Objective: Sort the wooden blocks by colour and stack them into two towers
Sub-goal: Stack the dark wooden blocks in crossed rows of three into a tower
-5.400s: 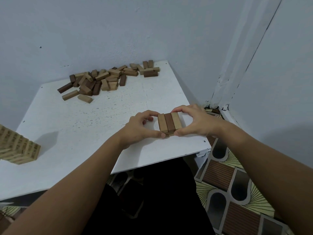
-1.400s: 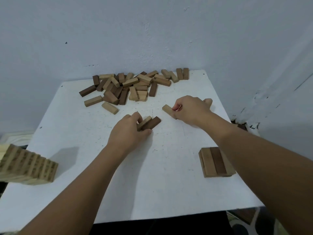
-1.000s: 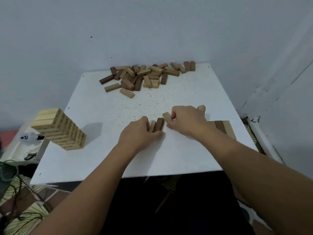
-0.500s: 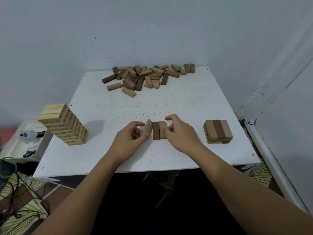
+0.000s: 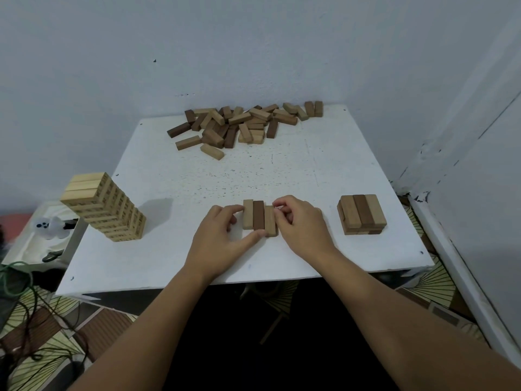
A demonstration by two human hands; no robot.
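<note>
Three wooden blocks (image 5: 258, 218) lie side by side near the table's front edge: light, dark, light. My left hand (image 5: 222, 238) holds them from the left, its thumb under their near ends. My right hand (image 5: 301, 221) presses on the right block with curled fingers. A short mixed stack (image 5: 361, 214) of light and dark blocks stands at the right. A tall tower of light blocks (image 5: 105, 207) stands at the left edge. A loose pile of light and dark blocks (image 5: 242, 124) lies at the back by the wall.
The white table (image 5: 253, 176) sits in a wall corner, with walls behind and to the right. Left of the table are a white tray (image 5: 36, 238) and green cables (image 5: 14, 280) on the patterned floor.
Both hands have pushed the three blocks tightly together into a row. The view shifted slightly; the towers and the pile have not moved.
</note>
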